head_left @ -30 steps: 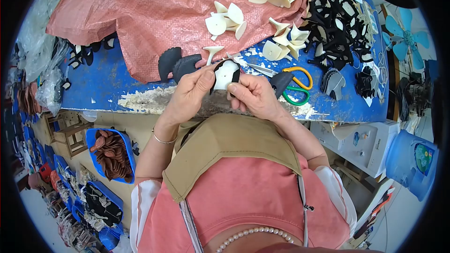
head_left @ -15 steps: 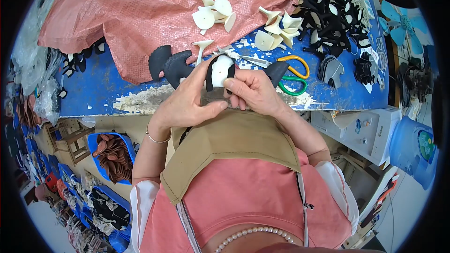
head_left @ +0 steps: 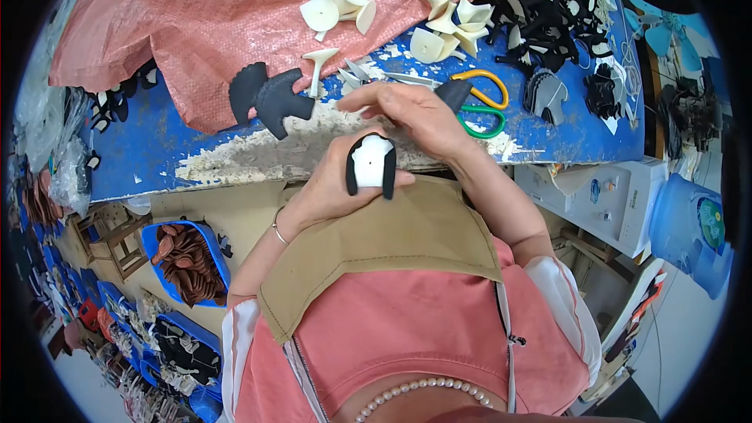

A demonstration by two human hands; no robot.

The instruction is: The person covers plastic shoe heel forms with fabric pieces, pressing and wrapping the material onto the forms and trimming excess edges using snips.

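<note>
My left hand point(head_left: 329, 186) grips a white piece edged in black point(head_left: 370, 163), its flat white face turned up, close above my apron. Just beyond it to the right, my right hand point(head_left: 419, 116) is off the piece, its fingers stretched out leftward and nothing visible in them. Scissors with one orange and one green handle point(head_left: 499, 94) lie on the blue table past my right hand, a dark piece point(head_left: 453, 95) beside their handles. A single cream piece point(head_left: 318, 69) stands beyond my left hand, near black scalloped pieces point(head_left: 276, 102).
Cream pieces point(head_left: 338, 6) rest on a pink woven sheet point(head_left: 211, 16). A heap of black pieces point(head_left: 540, 8) and grey stacked pieces point(head_left: 546, 95) occupy the table's right. Below the table edge at left is a blue bin point(head_left: 153, 254) of brown pieces.
My right hand has let go of the piece and moved up, its fingers now extended. My left hand has closed on the piece and brought it lower. The view has shifted slightly.
</note>
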